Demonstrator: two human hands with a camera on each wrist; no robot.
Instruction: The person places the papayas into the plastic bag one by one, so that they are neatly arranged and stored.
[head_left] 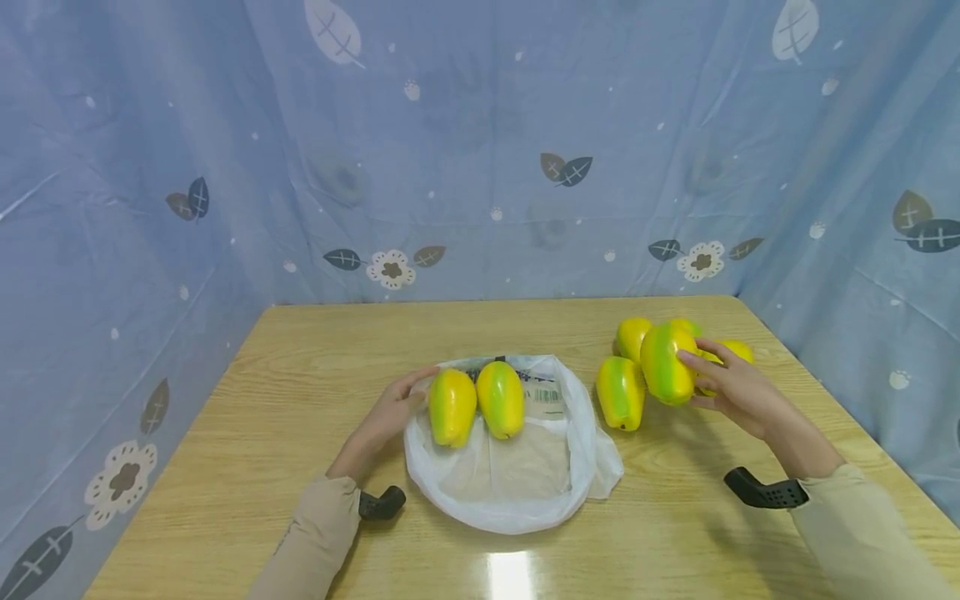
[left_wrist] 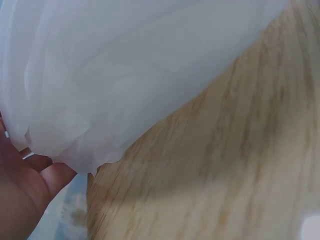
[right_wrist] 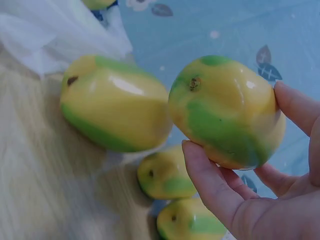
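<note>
My right hand [head_left: 742, 392] holds a yellow-green papaya [head_left: 666, 362] above the table, thumb and fingertips around its sides. In the right wrist view this papaya [right_wrist: 225, 117] shows its stem end, and the right hand [right_wrist: 270, 210] grips it from the lower right. My left hand [head_left: 388, 415] is at the left rim of a white plastic bag [head_left: 502, 517], holding its edge; in the left wrist view the bag [left_wrist: 115, 70] hides part of the fingers. Two papayas, a left one [head_left: 452, 408] and a right one [head_left: 500, 400], lie in the spread-open bag.
Right of the bag lies a papaya [head_left: 620, 393], with another papaya [head_left: 633, 335] behind it and more partly hidden by the right hand. The wooden table [head_left: 300, 358] meets a blue patterned curtain [head_left: 480, 167] at its back and sides.
</note>
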